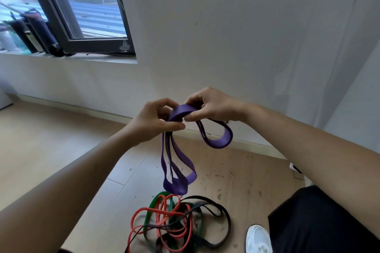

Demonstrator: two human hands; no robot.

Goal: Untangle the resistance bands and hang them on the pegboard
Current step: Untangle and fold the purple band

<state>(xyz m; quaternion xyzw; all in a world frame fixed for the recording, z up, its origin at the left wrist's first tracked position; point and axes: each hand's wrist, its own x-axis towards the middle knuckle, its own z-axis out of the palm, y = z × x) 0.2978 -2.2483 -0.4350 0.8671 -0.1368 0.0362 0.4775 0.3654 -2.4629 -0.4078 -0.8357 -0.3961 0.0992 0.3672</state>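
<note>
1. Purple resistance band [182, 110] — held up in the air at the centre of the frame, in front of the wall. It is folded over itself: a flat arch runs between the two hands, long loops hang below the left hand [153, 120], and a shorter loop droops under the right hand [213, 107].
2. Each hand pinches one end of the arch. The left thumb presses the gathered strands against curled fingers [174, 126], and the right hand does likewise, thumb beneath and fingers curled over the top.
3. The red band [141, 210], green band [150, 211] and black band [226, 217] lie knotted together on the wooden floor [51, 160] at lower centre, just under the hanging purple loops. I cannot tell whether they touch.
4. The step in hand looks like opening the purple band into one clean loop. Hold one pinch as the anchor and loosen the other so the strands can slide through. Pulling hard would likely stretch the rubber and set any twist tighter.
5. Follow the flat face round to find where it turns over — then flip that part, not the whole band.
6. Lift the hanging loops well above the pile so they do not snag it.
7. No pegboard is in view, so hanging is yet to come.
</note>
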